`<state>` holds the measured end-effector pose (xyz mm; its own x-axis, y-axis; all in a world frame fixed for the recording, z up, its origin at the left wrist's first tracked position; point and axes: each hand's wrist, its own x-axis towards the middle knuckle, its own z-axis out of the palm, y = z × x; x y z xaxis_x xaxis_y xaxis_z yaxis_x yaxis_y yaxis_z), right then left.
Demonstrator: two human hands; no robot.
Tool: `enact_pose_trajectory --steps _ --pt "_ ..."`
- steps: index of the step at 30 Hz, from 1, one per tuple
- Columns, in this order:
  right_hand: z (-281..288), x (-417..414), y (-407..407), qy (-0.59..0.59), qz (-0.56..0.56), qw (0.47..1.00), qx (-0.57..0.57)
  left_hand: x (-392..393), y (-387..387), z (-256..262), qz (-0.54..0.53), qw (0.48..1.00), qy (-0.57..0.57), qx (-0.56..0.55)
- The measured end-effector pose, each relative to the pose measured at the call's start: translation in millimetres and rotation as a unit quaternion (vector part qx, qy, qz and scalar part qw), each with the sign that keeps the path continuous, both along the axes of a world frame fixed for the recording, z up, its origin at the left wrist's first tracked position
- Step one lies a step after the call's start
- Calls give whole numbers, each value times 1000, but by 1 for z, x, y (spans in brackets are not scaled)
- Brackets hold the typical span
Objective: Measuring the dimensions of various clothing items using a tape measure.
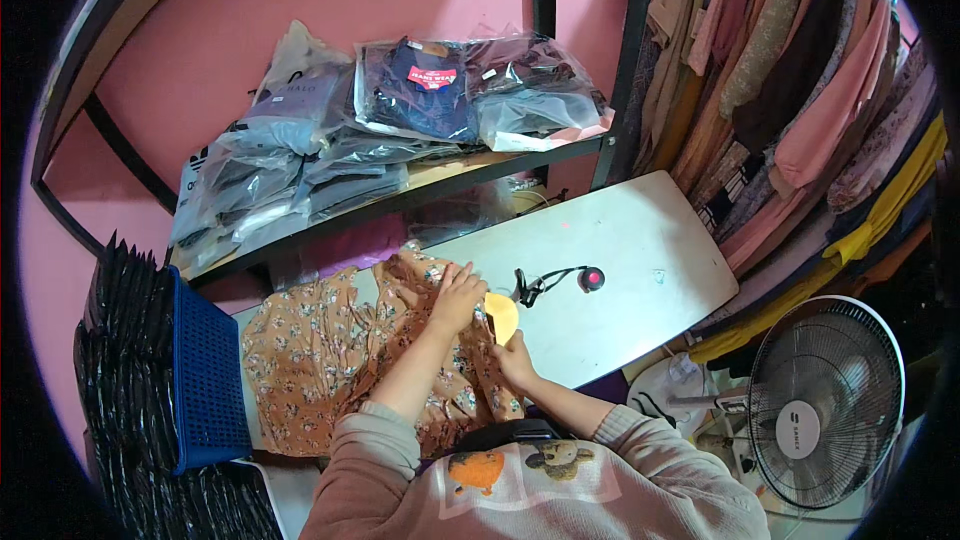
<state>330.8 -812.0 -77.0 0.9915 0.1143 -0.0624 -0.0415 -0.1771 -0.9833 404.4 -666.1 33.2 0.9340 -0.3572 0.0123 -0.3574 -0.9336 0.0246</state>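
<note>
A brown floral garment (322, 352) lies spread over the left part of the white table (630, 240), partly gathered in folds. My left hand (457, 300) rests on its upper right part with the fingers apart. At the garment's right edge, my right hand (514, 360) has its fingers closed around the fabric edge beside a rounded yellow flat piece (502, 317); what exactly the fingers pinch is partly hidden. The yellow piece lies between both hands. Right of them, a small black round object with a pink centre (592, 279) lies on the table, joined to a black strap (531, 289).
Plastic-wrapped clothes (420, 94) fill the shelf (420, 191) behind the table. A blue plastic basket (212, 375) and black plastic bags (124, 360) stand at the left. Clothes on hangers (780, 75) crowd the right, above a standing fan (825, 405).
</note>
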Motion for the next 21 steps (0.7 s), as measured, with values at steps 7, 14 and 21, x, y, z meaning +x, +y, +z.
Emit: enact_pose_trajectory --steps 7,14,21 --pt "18 63 -27 52 -175 983 36 -4 11 2 -44 998 -41 -33" --pt "85 80 -39 -17 38 949 -312 -16 14 16 -18 993 -119 6" --pt "138 161 -58 -218 258 836 -431 -18 16 36 -109 980 -166 9"
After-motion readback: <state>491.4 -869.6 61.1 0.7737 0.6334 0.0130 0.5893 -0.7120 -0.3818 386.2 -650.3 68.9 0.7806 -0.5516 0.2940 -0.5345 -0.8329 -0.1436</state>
